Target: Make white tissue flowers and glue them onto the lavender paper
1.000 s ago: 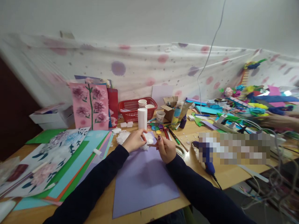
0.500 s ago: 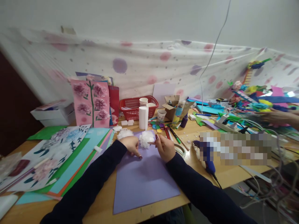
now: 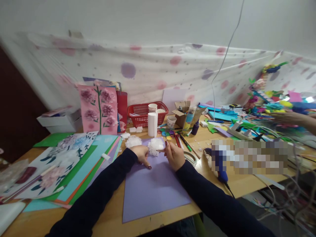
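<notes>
Spotted white sheeting (image 3: pixel 145 65) hangs behind our wooden table (image 3: pixel 111 204), where a purple sheet (image 3: pixel 155 191) lies flat in front of us. At its far end sits a ruffled white cluster (image 3: pixel 156 144), full and rounded, and a second white cluster (image 3: pixel 133 141) lies to its left, beyond our wrist; we cannot tell whether that one rests on the purple or just beside it. Both look well built up, so we judge the shaping to be far along, though nothing shows whether either is finished or fixed down. Loose white pieces (image 3: pixel 135 129) lie behind them, unattached, and the near part of the purple sheet carries no blooms. Our right hand (image 3: pixel 175 156) pinches a slim tool (image 3: pixel 160 150) between thumb and fingers, its tip pointed at the nearer cluster's edge; whether it touches, we cannot make out. Our left hand (image 3: pixel 142 155) leans over the sheet's left side, one finger stretched out and the rest curled, and we cannot tell if it grips anything. Just behind the clusters a white tube (image 3: pixel 152 124) stands upright before a red basket (image 3: pixel 138 121). Right of our right hand lies a blue glue gun (image 3: pixel 223 176), held by neither hand, while a co-worker's hand (image 3: pixel 291 117) reaches among bright craft pieces farther right.
</notes>
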Tool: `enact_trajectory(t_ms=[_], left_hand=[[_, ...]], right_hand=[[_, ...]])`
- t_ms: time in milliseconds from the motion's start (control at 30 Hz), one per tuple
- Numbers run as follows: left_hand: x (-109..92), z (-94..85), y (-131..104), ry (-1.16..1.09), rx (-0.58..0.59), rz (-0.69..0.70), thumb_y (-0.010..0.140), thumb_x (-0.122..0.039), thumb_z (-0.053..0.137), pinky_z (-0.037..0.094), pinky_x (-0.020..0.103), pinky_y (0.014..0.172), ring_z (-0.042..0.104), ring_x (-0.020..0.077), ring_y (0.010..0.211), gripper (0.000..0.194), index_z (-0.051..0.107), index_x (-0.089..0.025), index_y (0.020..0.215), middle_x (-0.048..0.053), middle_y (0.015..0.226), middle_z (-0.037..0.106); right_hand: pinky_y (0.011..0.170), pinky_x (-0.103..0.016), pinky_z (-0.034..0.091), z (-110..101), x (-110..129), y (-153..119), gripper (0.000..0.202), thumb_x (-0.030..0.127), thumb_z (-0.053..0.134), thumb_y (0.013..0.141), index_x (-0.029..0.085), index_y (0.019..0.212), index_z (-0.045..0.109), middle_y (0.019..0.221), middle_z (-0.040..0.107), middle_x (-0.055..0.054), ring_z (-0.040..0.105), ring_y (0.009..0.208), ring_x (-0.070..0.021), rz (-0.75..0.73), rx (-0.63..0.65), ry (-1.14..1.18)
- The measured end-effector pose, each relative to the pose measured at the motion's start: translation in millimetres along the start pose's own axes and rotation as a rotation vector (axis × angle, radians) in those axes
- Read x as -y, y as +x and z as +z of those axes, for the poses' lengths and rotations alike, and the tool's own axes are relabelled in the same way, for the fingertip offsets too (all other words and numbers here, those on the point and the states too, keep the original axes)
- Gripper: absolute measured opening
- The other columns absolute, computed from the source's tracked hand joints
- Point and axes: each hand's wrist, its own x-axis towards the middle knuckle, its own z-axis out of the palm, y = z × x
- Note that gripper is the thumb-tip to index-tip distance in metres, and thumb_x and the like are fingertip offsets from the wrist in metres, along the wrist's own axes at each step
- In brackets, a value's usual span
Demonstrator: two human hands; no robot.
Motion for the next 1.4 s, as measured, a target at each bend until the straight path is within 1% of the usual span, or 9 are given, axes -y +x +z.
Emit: enact_trajectory(t_ms=[133,267,500,633,800,933,1133,1267,1400], left_hand=[[-0.1,-0.3,0.5,-0.003,0.011,-0.017,0.056,-0.049,0.079,0.04,0.023,0.057,0.049,0.0114,0.051,0.04,0.054,-0.017,0.05,-0.002,0.052,0.056],[1.1,0.7,1.8,-0.006,0.007,-0.018,0.055,-0.052,0.078,0.04,0.022,0.055,0.049,0.0104,0.05,0.042,0.055,-0.017,0.05,-0.003,0.052,0.056],[4.2,1.7,2.2,-0.027,0.0,0.014,0.053,-0.054,0.078,0.039,0.024,0.055,0.049,0.011,0.048,0.044,0.054,-0.017,0.047,-0.002,0.05,0.056],[3.9,1.1,1.7,-0.008,0.004,0.024,0.055,-0.052,0.077,0.041,0.025,0.057,0.049,0.0117,0.049,0.042,0.055,-0.017,0.048,-0.001,0.051,0.056],[1.3,-0.1,1.2,0.017,0.006,0.013,0.058,-0.051,0.076,0.04,0.025,0.057,0.049,0.0123,0.05,0.042,0.054,-0.017,0.049,-0.001,0.051,0.056],[-1.0,-1.4,-0.5,0.02,0.013,0.011,0.058,-0.051,0.076,0.039,0.025,0.055,0.05,0.0126,0.05,0.041,0.054,-0.018,0.052,-0.002,0.05,0.054],[-0.9,-0.9,-2.2,0.014,-0.004,-0.005,0.058,-0.051,0.076,0.037,0.023,0.052,0.048,0.0111,0.048,0.04,0.054,-0.018,0.054,-0.003,0.05,0.054],[0.8,-1.0,-0.8,0.028,-0.011,0.016,0.057,-0.054,0.076,0.038,0.024,0.054,0.049,0.0114,0.049,0.042,0.054,-0.018,0.054,-0.003,0.053,0.055],[2.3,-1.7,0.7,0.014,0.007,0.017,0.056,-0.054,0.076,0.038,0.024,0.055,0.051,0.0127,0.051,0.042,0.055,-0.018,0.053,-0.002,0.051,0.056]], right_hand=[[0.047,-0.018,0.041,-3.7,1.2,-2.0,0.048,0.041,0.027,0.099,0.021,0.062,0.049,0.043,0.054,0.003,0.052,0.038,-0.0085,0.069,-0.096,0.058],[0.046,-0.019,0.041,-5.2,2.0,-2.7,0.049,0.043,0.026,0.099,0.021,0.062,0.05,0.043,0.053,0.003,0.051,0.037,-0.0085,0.096,-0.129,0.08],[0.046,-0.02,0.041,-2.5,-0.7,-1.1,0.05,0.045,0.027,0.098,0.021,0.062,0.05,0.044,0.054,0.002,0.052,0.038,-0.009,0.078,-0.073,0.069],[0.047,-0.02,0.04,-1.5,0.2,-0.7,0.05,0.045,0.027,0.098,0.021,0.06,0.048,0.045,0.055,0.001,0.052,0.04,-0.0096,0.047,-0.045,0.036],[0.049,-0.021,0.04,-1.3,1.5,2.0,0.048,0.044,0.024,0.098,0.022,0.06,0.046,0.045,0.054,0.0,0.053,0.041,-0.0109,0.021,-0.008,-0.025],[0.049,-0.022,0.037,3.0,1.9,11.3,0.046,0.04,0.025,0.098,0.022,0.061,0.045,0.045,0.053,0.0,0.053,0.041,-0.0116,0.032,0.038,-0.087],[0.052,-0.023,0.033,15.1,7.8,34.9,0.042,0.037,0.03,0.097,0.02,0.064,0.05,0.053,0.058,-0.003,0.057,0.05,-0.0138,0.009,0.125,-0.134],[0.051,-0.024,0.034,14.9,6.6,38.8,0.044,0.041,0.03,0.097,0.021,0.063,0.049,0.054,0.059,-0.003,0.057,0.049,-0.0145,0.022,0.11,-0.101],[0.047,-0.023,0.036,9.0,-1.4,30.4,0.05,0.046,0.027,0.097,0.022,0.06,0.048,0.044,0.054,0.0,0.053,0.04,-0.0124,0.09,0.046,-0.019]])
